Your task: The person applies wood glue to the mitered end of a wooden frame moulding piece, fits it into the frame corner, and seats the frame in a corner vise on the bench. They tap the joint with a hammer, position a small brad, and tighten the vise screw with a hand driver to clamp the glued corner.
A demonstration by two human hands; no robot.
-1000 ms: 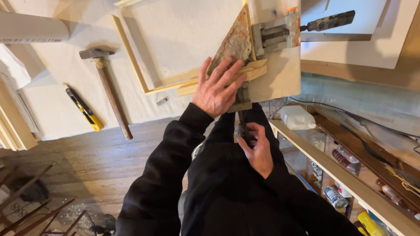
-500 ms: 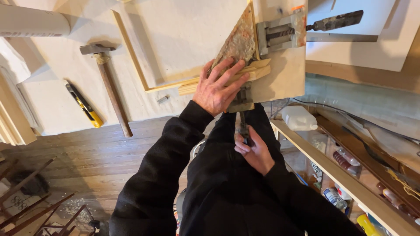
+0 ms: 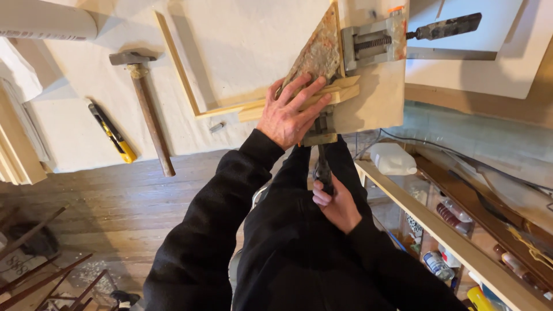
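At the table edge, the wooden strips (image 3: 322, 95) are pressed flat under the left hand (image 3: 288, 112), fingers spread wide. Below, the clamp handle (image 3: 324, 167) is gripped by the right hand (image 3: 334, 204), fingers curled closed around it.

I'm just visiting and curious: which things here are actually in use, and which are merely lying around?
In use:
left hand pressing pale wooden strips
rusty metal corner clamp
right hand gripping dark clamp handle

Lying about:
wooden-handled hammer
yellow-and-black utility knife
white plastic bottle
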